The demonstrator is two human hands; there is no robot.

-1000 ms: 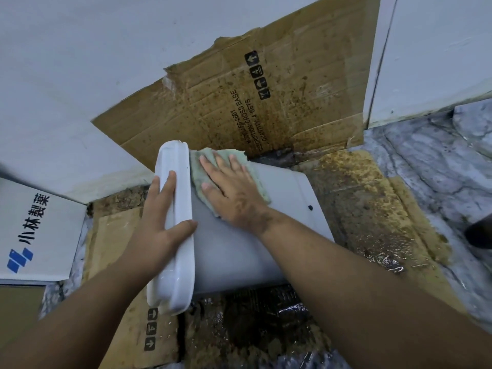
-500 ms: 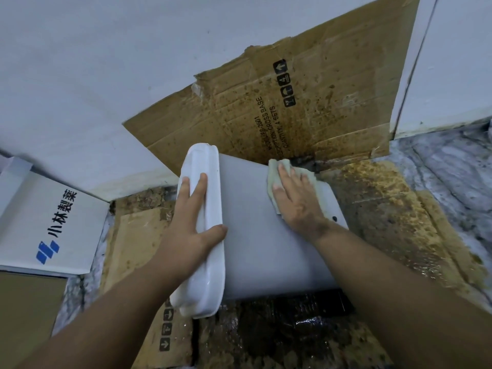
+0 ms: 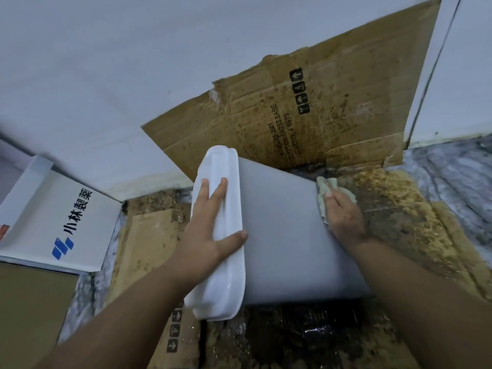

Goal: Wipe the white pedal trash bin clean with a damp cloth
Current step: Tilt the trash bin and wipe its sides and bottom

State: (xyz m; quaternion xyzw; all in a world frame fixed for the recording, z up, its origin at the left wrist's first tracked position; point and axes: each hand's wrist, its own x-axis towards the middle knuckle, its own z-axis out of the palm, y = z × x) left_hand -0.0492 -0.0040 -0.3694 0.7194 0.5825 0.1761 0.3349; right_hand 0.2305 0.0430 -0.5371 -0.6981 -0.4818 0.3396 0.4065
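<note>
Item: white pedal trash bin (image 3: 279, 235). Lies on its side on the floor, on stained, wet cardboard sheets (image 3: 399, 222), centre of view. Lid (image 3: 218, 235) faces left; base end faces right. A further stained cardboard panel (image 3: 306, 107) leans on the wall behind it.

Left hand (image 3: 205, 235): fingers laid flat over the lid's face, thumb hooked round its near edge toward the body. Grip spread, steadying, not pinching.

Right hand (image 3: 343, 217): fingers flat and together, pressing the pale green cloth (image 3: 323, 193) against the bin's right end, at the far corner by the base.

Handling, as judged: thin moulded plastic shell, probably light and hollow, so it will likely roll or slide on the wet cardboard unless held. Walls may flex a little under pressure. Glossy lid looks slippery when damp. The lid is presumably hinged and could swing open if released. Best hold looks like the lid rim, where the left hand is now, or the body edge; a flat palm seems better than a pinch. The cloth is soft and limp and follows the surface.

Other: white box with blue logo (image 3: 61, 217), left, near the wall. Marbled floor (image 3: 452, 177), far right.
</note>
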